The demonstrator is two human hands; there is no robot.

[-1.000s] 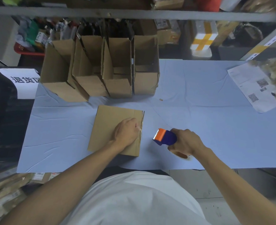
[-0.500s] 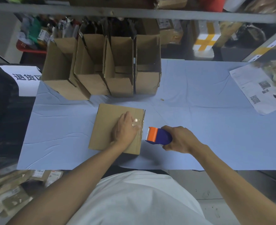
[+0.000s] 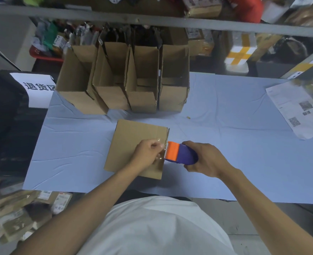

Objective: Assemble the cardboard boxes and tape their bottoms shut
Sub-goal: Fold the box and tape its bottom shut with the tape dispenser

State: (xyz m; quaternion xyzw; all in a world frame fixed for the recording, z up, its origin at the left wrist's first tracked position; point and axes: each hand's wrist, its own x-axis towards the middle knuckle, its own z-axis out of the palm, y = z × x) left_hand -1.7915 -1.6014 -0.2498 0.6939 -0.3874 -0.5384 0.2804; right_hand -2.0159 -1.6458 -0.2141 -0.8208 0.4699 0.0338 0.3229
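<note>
A: What just changed?

B: Your right hand (image 3: 205, 160) was holding the tape gun (image 3: 180, 153) away from the box (image 3: 133, 142). Now it is touching the box edge, just beside your left hand (image 3: 148, 155) fingertips.

A: So taping is starting?

B: I think so. Your left fingers are pinching the shiny clear tape (image 3: 161, 147) on the flat brown cardboard. Your right fingers are curling around the smooth purple handle.

A brown cardboard box (image 3: 133, 144) is seen at frame centre, closed bottom face upward; clear tape (image 3: 161, 144) is stretched near its right edge; four open boxes (image 3: 126, 80) are lined upright in the upper centre-left.
</note>
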